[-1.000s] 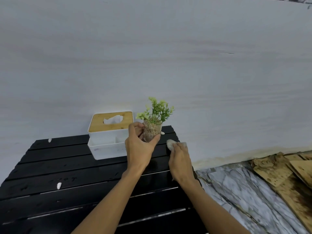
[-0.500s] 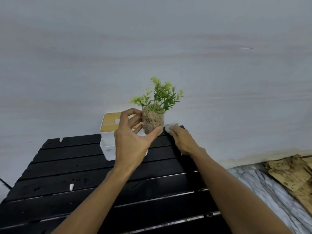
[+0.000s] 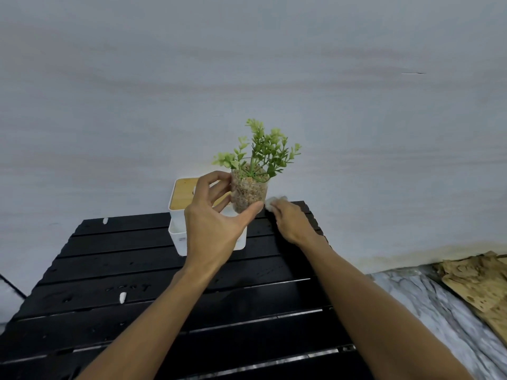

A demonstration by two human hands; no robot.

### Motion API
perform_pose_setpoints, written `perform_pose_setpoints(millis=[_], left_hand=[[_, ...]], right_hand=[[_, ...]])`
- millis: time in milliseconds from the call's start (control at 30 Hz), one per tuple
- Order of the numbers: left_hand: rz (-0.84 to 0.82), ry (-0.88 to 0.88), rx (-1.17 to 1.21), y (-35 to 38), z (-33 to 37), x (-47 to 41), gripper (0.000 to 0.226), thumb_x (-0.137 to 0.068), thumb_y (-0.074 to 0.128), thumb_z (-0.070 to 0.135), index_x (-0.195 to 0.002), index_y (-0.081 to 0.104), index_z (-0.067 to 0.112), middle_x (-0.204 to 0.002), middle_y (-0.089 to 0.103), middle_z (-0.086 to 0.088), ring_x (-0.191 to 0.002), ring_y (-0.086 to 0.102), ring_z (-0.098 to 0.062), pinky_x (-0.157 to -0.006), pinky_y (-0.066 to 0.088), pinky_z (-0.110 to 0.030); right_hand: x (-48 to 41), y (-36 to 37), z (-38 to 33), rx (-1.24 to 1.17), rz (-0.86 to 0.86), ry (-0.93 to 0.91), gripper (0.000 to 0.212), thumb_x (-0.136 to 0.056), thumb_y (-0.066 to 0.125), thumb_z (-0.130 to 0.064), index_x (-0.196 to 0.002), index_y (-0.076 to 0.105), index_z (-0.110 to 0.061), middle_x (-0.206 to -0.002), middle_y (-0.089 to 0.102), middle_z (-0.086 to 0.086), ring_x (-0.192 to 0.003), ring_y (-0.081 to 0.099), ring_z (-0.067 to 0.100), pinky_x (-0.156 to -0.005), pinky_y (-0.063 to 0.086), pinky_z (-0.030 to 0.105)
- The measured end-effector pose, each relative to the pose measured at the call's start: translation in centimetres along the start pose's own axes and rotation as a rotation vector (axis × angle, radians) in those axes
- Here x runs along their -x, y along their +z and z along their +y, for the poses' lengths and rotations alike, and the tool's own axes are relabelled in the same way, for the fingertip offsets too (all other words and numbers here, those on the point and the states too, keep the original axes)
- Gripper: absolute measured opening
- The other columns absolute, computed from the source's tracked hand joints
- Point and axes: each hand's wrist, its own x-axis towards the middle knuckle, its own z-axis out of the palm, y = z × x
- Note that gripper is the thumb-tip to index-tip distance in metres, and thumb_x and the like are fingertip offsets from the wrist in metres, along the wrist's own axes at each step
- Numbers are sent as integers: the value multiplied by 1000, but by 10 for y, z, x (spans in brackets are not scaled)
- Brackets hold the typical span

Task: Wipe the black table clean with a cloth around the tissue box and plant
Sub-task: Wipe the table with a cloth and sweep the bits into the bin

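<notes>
My left hand [image 3: 214, 229] holds the small plant [image 3: 250, 187], a clear glass of pebbles with green sprigs, lifted above the black slatted table [image 3: 115, 272]. My right hand [image 3: 292, 223] presses a small white cloth [image 3: 273, 202] on the table's far right corner, just right of the lifted plant. The white tissue box [image 3: 179, 215] with a wooden lid stands at the back of the table, partly hidden behind my left hand.
Small white scraps lie on the table at the back left [image 3: 105, 221] and the front left [image 3: 122, 297]. A pale wall rises right behind the table. To the right are a marble floor [image 3: 428, 305] and worn wooden boards [image 3: 482, 286].
My left hand has lifted the plant higher off the table. My right hand has slid the cloth toward the far right corner, where the plant stood.
</notes>
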Motion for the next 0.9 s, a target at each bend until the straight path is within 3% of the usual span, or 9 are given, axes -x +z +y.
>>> perform_pose_setpoints(millis=[133,233,300,400,500,600,667,800,900], left_hand=[[7,5,-9,-4,2,-1,65,-61,91,11,-115,54,11,-111,64,12,-108,61,1,-91,50,-17],[10,-2,4,-5,4,0,64,-61,91,11,-114,54,12,-110,65,11,-108,61,-1,-91,50,-18],[15,-2,13,-6,4,1,64,-61,91,11,-114,55,12,-110,65,8,-108,62,-1,-90,50,-18],[18,-7,11,-8,2,0,63,-61,91,11,-113,55,13,-110,66,5,-108,62,-2,-90,50,-17],[18,-19,6,-10,-3,-1,64,-61,91,12,-113,55,15,-110,66,5,-108,62,-3,-90,51,-18],[19,-19,7,-11,-6,-2,64,-61,91,14,-113,55,15,-110,66,3,-108,62,-4,-90,51,-19],[14,-13,-1,-11,-7,-2,64,-61,91,15,-113,54,14,-110,66,3,-108,62,-5,-89,51,-18],[6,-17,5,-12,-5,0,64,-62,91,13,-114,54,14,-110,66,4,-108,62,-5,-89,51,-17],[6,-35,31,-12,-1,1,63,-62,90,12,-113,54,16,-110,66,5,-109,62,-4,-89,51,-17]], right_hand=[[10,0,-12,-34,-152,-166,29,-106,47,-20,-127,65,-12,-118,71,2,-103,66,15,-89,45,23],[28,-16,-10,-99,-180,-140,24,-106,47,-13,-117,68,-12,-85,67,-32,-75,62,-9,-71,44,9],[33,-28,-7,-177,-74,-93,25,-106,47,-11,-103,69,-23,-82,64,-40,-81,62,-14,-72,44,5],[22,-30,6,-166,97,-33,24,-107,46,-15,-110,70,-16,-97,67,-25,-99,66,5,-86,45,13],[7,-17,7,-162,90,58,29,-107,44,-16,-115,71,-10,-101,66,-20,-102,61,9,-79,35,-2],[-2,0,-5,-131,-7,-11,29,-107,45,-25,-120,70,-16,-117,70,0,-108,64,19,-85,41,20],[-1,8,-13,-104,-89,-124,28,-106,46,-25,-121,67,-17,-117,69,2,-107,64,23,-85,43,26],[17,4,-13,-65,-193,-290,29,-106,49,-21,-129,64,-15,-118,66,-12,-96,65,-2,-83,41,8],[39,-6,-8,-90,-246,-318,27,-106,50,-22,-129,64,-18,-126,66,-10,-95,66,-4,-80,49,12]])
